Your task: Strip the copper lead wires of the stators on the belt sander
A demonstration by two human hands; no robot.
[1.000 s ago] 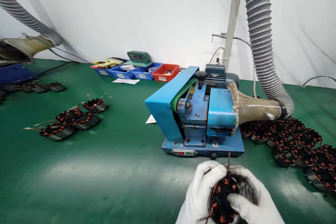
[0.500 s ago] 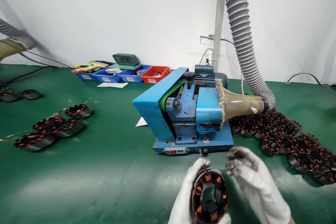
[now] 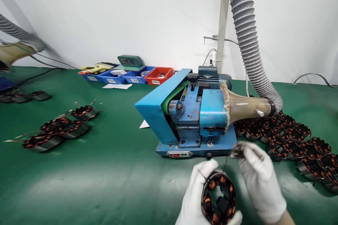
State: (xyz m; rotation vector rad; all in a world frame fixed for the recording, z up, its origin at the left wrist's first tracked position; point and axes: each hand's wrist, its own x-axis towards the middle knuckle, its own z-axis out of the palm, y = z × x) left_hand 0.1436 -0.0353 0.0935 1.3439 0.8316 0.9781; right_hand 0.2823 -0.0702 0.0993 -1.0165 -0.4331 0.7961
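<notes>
In my white-gloved left hand (image 3: 194,193) is a motor stator (image 3: 205,202), a ring with copper windings and a dark steel rim, its open face turned toward me. The fingers wrap its left side and the thumb lies along the bottom. A lead wire (image 3: 226,164) rises from the top of the ring to the stained fingertips of my gloved right hand (image 3: 260,179), which are pinched on it. Another thin wire (image 3: 200,172) sticks out over the left fingers. Both hands are in front of a blue belt-sanding machine (image 3: 213,110).
Several wound stators (image 3: 313,167) crowd the bench to the right, and a smaller group (image 3: 75,128) with long leads lies left. Blue bins (image 3: 136,77), a red bin (image 3: 159,75) and a digital clock (image 3: 130,60) stand by the wall. A grey hose (image 3: 245,31) descends to the machine.
My right hand has risen slightly, drawing the lead wire upright above the stator. The stator and left hand have shifted a little right in the view, which itself has moved slightly.
</notes>
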